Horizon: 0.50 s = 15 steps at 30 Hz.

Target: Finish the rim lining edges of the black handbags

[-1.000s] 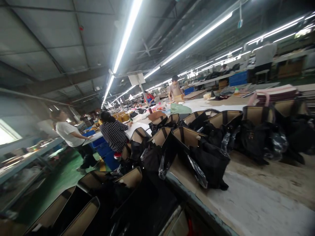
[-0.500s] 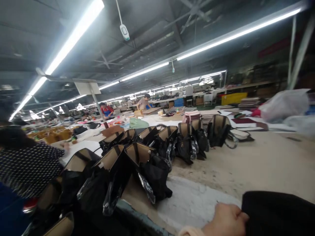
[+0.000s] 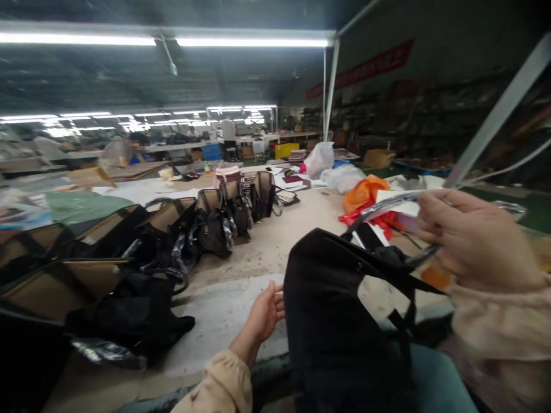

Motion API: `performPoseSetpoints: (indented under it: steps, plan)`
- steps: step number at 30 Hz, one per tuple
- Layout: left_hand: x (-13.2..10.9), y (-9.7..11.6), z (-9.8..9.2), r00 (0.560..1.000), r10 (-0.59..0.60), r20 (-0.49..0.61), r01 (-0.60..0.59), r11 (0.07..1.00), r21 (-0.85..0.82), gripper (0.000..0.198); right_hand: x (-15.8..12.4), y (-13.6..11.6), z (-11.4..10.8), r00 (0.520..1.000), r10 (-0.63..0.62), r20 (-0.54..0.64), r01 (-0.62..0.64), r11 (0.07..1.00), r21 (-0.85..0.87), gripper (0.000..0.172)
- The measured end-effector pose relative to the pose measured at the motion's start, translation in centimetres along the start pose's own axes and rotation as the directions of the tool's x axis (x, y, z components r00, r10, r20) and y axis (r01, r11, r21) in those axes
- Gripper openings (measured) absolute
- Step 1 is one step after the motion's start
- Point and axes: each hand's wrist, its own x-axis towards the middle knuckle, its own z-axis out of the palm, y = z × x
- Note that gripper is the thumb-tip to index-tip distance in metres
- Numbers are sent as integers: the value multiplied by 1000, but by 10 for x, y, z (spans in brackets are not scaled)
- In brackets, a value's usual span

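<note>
A black bag [image 3: 331, 321] stands upright in front of me at the near edge of the worktable [image 3: 293, 241]. My left hand [image 3: 264, 314] rests against the bag's left side with its fingers loosely apart and holds nothing. My right hand [image 3: 471, 241] is raised at the right and closed on a plastic-wrapped bag handle [image 3: 387, 207] that arcs above the bag. The fingertips of my right hand are partly hidden behind the handle.
A long row of black bags with tan card inserts [image 3: 142, 241] lines the table's left side. Orange and red plastic bags [image 3: 365, 198] and white plastic bags [image 3: 321, 159] lie further back. Other people work at distant tables [image 3: 138, 146].
My head has swung right, from the workshop aisle to the table in front of me. The black bag and both my hands came into view, the right hand lifting the handle.
</note>
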Motion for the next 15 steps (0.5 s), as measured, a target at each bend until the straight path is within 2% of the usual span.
performPoseSetpoints:
  steps: [2,5,8,11,15]
  plan:
    - [-19,-9,3,986,-110,124,136,965,-223,59,1,1,-7,1000,22,-4,-22,999,-42,17]
    - [-50,-25,10,975,-162,153,206,914,-350,54,4,6,-8,1000,-6,-4,6,999,-41,18]
    - [-73,-34,19,977,-120,175,172,933,-317,48,3,11,-8,1000,-21,-12,20,999,-38,19]
    - [-80,-33,30,976,-74,203,133,947,-292,59,-1,14,-8,1000,-26,-8,26,999,-29,19]
    - [-78,-25,37,995,-55,82,76,958,-277,54,-7,16,-13,999,-4,-34,4,1000,11,16]
